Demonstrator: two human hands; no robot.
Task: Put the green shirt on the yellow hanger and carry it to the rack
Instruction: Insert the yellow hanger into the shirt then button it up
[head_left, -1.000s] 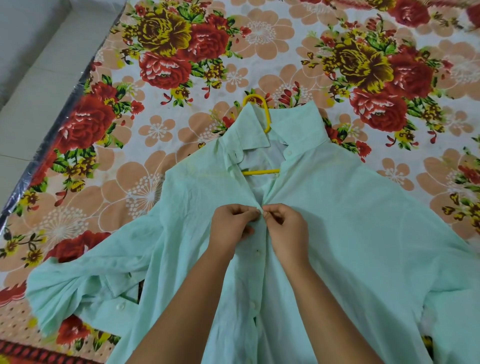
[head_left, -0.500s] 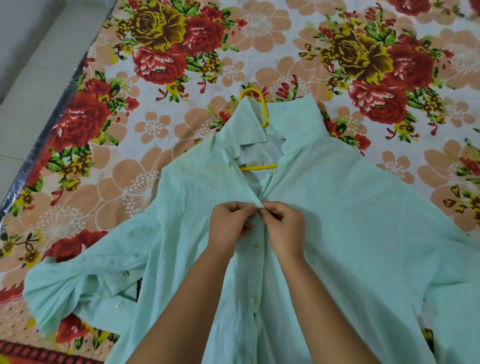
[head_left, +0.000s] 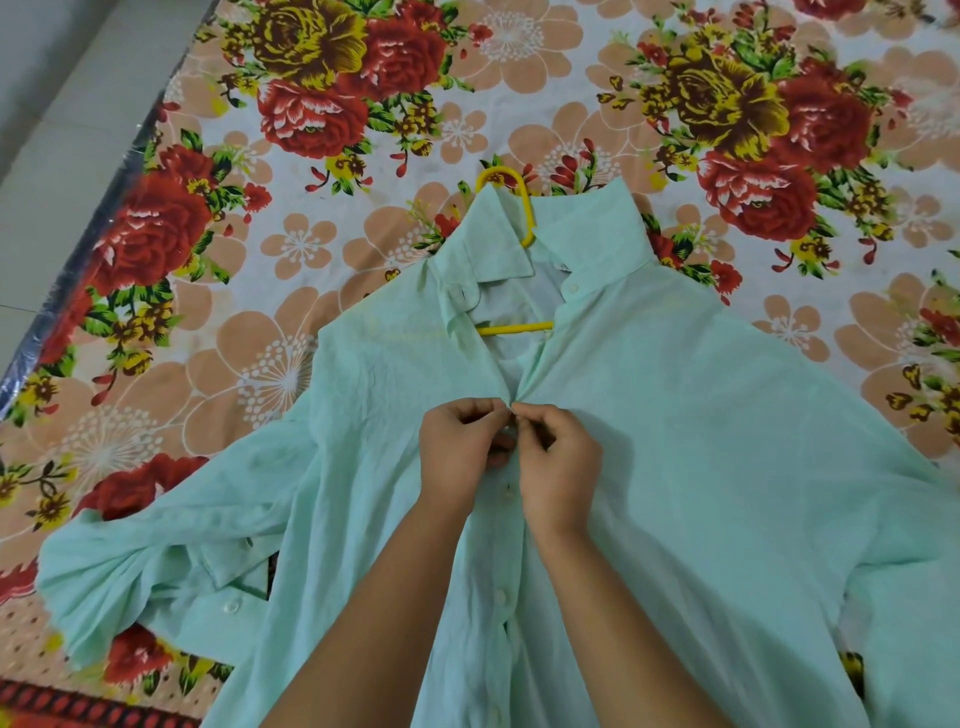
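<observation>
From six o'clock both forearms reach to the front of the green shirt (head_left: 701, 441), spread flat on the floral bedsheet (head_left: 311, 234). The left hand (head_left: 462, 447) and right hand (head_left: 558, 457), fingers curled, pinch its two front edges together (apparently fastening a button). At twelve o'clock the yellow hanger (head_left: 514, 328) sits inside the collar. Next, probably: seat the button, then lift by the hook.

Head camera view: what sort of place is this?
Probably a bedroom at home: a flowered bedsheet beside a pale floor, with a green shirt laid on it over a yellow hanger.
</observation>
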